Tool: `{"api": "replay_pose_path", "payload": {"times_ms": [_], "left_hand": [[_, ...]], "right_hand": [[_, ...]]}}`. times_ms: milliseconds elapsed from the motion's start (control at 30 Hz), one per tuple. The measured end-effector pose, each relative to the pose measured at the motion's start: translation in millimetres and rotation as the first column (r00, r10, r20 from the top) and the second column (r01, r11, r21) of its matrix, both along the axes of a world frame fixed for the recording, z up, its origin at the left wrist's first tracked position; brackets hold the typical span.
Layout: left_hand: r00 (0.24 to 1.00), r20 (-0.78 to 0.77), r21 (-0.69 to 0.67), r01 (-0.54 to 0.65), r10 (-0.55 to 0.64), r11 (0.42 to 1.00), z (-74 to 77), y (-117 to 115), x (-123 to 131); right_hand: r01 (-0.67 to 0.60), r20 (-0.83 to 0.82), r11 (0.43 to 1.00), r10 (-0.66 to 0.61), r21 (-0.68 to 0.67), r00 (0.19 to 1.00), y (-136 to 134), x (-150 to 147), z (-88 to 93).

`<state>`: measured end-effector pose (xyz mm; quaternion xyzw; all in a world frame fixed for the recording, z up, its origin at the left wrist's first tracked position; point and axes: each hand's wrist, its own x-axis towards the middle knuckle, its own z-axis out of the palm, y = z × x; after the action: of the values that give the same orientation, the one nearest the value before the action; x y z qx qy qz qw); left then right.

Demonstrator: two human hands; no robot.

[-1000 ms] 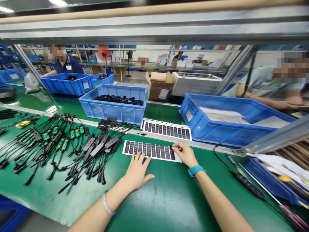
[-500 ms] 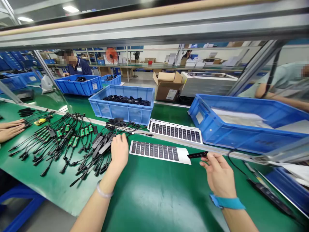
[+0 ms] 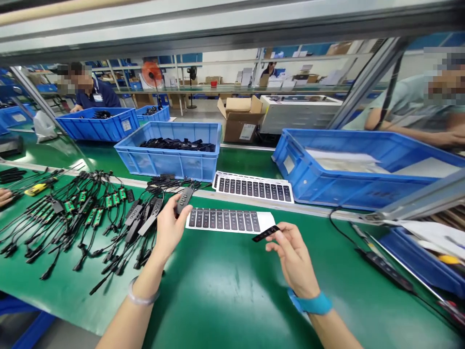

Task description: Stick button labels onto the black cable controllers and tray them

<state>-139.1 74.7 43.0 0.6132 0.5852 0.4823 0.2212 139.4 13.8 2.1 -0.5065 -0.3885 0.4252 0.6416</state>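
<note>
My left hand (image 3: 167, 228) is closed on a black controller module (image 3: 184, 199), lifted from a pile of black cabled controllers (image 3: 145, 220) on the green mat. My right hand (image 3: 292, 259) pinches a small black label sticker (image 3: 266, 233), held just off the mat. Between the two hands lies a white sticker sheet (image 3: 228, 220) with a row of black labels and a bare right end. A second, full sheet (image 3: 253, 187) lies behind it.
Cables with green boards (image 3: 69, 206) spread at left. A blue bin of black parts (image 3: 170, 150) and a large blue bin (image 3: 359, 169) stand behind. Co-workers sit at far left, back left and right. Tools lie at the right edge (image 3: 385, 266).
My right hand peeled a label off the sheet and drew it toward me. My left hand left the sheet, reached the controller pile and lifted one module.
</note>
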Motion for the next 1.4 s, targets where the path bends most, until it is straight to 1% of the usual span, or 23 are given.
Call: {"api": "replay_pose_path", "payload": {"times_ms": [33,67,100,133,167,200,233,267,333,400,467,533,667,900,1067,1267,1400], "left_hand": [[0.975,0.201,-0.078,0.113,-0.095,0.991,0.7,-4.4,9.0],[0.900,0.406,-0.139,0.231,-0.158,0.963,1.1,-9.7,18.6],[0.788,0.588,-0.175,0.341,-0.180,0.924,0.9,-15.8,28.4],[0.665,0.727,-0.189,0.433,-0.171,0.881,0.1,-22.4,38.2],[0.559,0.817,-0.197,0.505,-0.144,0.840,-1.3,-29.1,47.5],[0.483,0.868,-0.208,0.564,-0.115,0.799,-3.4,-35.8,55.9],[0.442,0.892,-0.227,0.614,-0.091,0.756,-6.0,-42.2,63.4],[0.426,0.901,-0.251,0.659,-0.077,0.709,-9.0,-48.1,69.8],[0.425,0.902,-0.293,0.733,-0.077,0.614,-15.6,-58.2,79.6],[0.422,0.903,-0.316,0.783,-0.084,0.536,-22.0,-65.6,86.0],[0.402,0.911,-0.312,0.818,-0.092,0.482,-27.2,-70.5,89.8],[0.372,0.923,-0.291,0.842,-0.099,0.454,-31.2,-73.2,91.7],[0.337,0.934,-0.255,0.863,-0.120,0.436,-35.4,-74.9,92.1],[0.332,0.930,-0.245,0.879,-0.158,0.410,-36.6,-76.5,91.7],[0.317,0.934,-0.227,0.884,-0.166,0.410,-38.7,-76.7,91.7],[0.330,0.928,-0.238,0.883,-0.173,0.404,-37.3,-76.8,92.2],[0.344,0.925,-0.254,0.875,-0.160,0.411,-35.6,-77.1,92.0]], "right_hand": [[-0.014,0.022,1.000,0.014,0.009,1.000,-2.5,-1.5,0.2],[-0.028,0.038,0.999,0.027,0.020,0.999,-4.8,-2.8,0.4],[-0.041,0.049,0.999,0.040,0.030,0.998,-6.9,-3.9,0.6],[-0.056,0.056,0.998,0.054,0.041,0.997,-8.8,-4.9,0.9],[-0.072,0.058,0.996,0.069,0.050,0.996,-10.5,-5.9,1.3],[-0.088,0.056,0.994,0.085,0.058,0.995,-11.9,-7.2,1.7],[-0.101,0.050,0.993,0.098,0.064,0.994,-13.1,-8.7,2.2],[-0.110,0.039,0.992,0.108,0.067,0.993,-14.2,-10.5,2.8],[-0.122,0.014,0.991,0.121,0.060,0.993,-15.8,-14.9,3.7],[-0.132,0.005,0.991,0.132,0.030,0.991,-17.1,-20.0,4.4],[-0.148,0.009,0.989,0.148,-0.015,0.989,-18.1,-24.7,5.2],[-0.161,0.019,0.985,0.162,-0.055,0.987,-18.9,-28.4,6.1],[-0.157,0.048,0.984,0.162,-0.087,0.986,-20.2,-31.7,8.0],[-0.156,0.124,0.984,0.166,-0.086,0.978,-20.5,-30.8,7.4],[-0.162,0.135,0.982,0.174,-0.095,0.975,-20.7,-29.4,5.5],[-0.162,0.128,0.981,0.175,-0.107,0.976,-21.4,-29.5,5.0],[-0.156,0.143,0.982,0.170,-0.109,0.975,-21.7,-30.4,6.2]]}}
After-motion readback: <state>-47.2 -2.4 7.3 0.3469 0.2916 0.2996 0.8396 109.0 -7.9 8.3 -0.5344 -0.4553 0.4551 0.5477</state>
